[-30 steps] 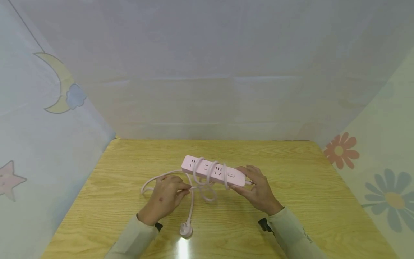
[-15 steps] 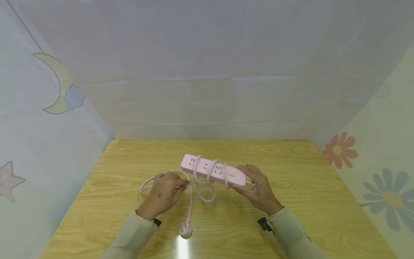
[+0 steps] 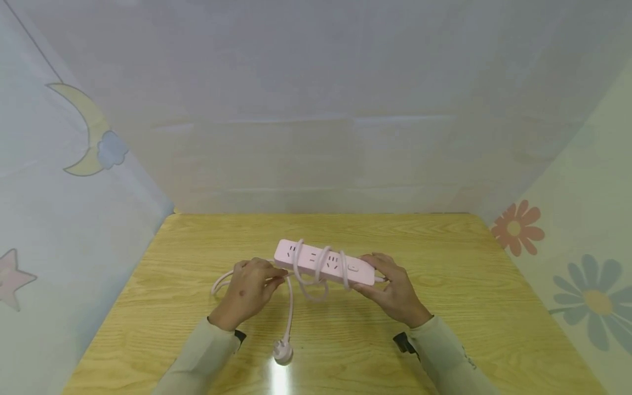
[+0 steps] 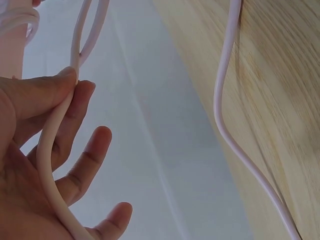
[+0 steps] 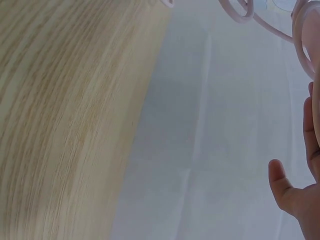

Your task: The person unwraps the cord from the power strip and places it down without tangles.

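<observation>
A pink power strip [image 3: 323, 262] is held above the table, its cord looped several times around its body. My right hand [image 3: 395, 291] grips its right end, near the switch, thumb on the near side and fingers on the far side. Left of the strip, my left hand [image 3: 249, 288] pinches the pale pink power cord [image 4: 75, 75] between thumb and index finger, and its other fingers stand apart in the left wrist view. A loop of cord hangs below the strip. The plug [image 3: 283, 351] lies on the table near the front, its cord running up towards the left hand.
The wooden table [image 3: 444, 247] has a pale cloth wall [image 3: 316, 164] behind it. Printed side walls flank it, with a moon [image 3: 89, 131] on the left and flowers [image 3: 513, 227] on the right. More cord [image 3: 219, 282] curves over the tabletop left of the left hand.
My left hand has moved slightly up and left with the cord. The hanging loop under the strip has shifted and drawn up a little. The right hand keeps its grip almost in place.
</observation>
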A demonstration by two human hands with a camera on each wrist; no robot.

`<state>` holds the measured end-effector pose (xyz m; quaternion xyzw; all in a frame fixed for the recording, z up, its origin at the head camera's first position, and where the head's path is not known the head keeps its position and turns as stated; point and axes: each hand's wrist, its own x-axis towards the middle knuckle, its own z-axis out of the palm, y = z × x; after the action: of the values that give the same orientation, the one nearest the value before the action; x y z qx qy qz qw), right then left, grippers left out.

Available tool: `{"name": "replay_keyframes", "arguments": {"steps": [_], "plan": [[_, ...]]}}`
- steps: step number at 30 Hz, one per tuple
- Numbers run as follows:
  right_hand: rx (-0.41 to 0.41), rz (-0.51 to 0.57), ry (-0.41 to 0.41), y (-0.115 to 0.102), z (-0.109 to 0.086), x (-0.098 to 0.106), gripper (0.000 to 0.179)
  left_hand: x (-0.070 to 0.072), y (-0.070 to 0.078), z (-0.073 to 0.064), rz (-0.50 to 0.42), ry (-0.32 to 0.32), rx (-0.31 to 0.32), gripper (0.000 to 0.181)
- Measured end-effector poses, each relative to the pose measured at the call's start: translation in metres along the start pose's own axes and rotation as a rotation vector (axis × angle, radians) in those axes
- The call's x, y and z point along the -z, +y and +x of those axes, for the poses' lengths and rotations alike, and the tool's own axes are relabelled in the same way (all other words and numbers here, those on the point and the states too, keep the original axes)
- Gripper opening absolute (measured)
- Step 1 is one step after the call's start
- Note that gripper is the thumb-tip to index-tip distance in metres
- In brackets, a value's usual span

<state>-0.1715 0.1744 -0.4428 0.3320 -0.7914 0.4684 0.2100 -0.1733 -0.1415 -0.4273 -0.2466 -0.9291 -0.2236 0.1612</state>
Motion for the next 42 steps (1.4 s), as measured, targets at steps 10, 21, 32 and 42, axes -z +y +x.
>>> {"name": "replay_keyframes", "arguments": {"steps": [10, 21, 32, 42], "plan": [[0.0, 0.041, -0.029, -0.002, 0.001, 0.001, 0.052, 0.001, -0.006, 0.003, -0.063, 0.073, 0.035, 0.009], [0.044, 0.051, -0.039, 0.002, 0.0, -0.001, 0.053, 0.001, -0.011, 0.007, -0.091, 0.195, -0.008, 0.018], [0.018, 0.051, -0.058, 0.001, 0.0, -0.001, 0.053, 0.007, -0.012, 0.008, -0.204, 0.206, 0.07, 0.025], [0.013, 0.043, -0.062, 0.002, -0.002, -0.002, 0.055, 0.009, -0.012, 0.009, -0.224, 0.242, 0.075, 0.031]]}}
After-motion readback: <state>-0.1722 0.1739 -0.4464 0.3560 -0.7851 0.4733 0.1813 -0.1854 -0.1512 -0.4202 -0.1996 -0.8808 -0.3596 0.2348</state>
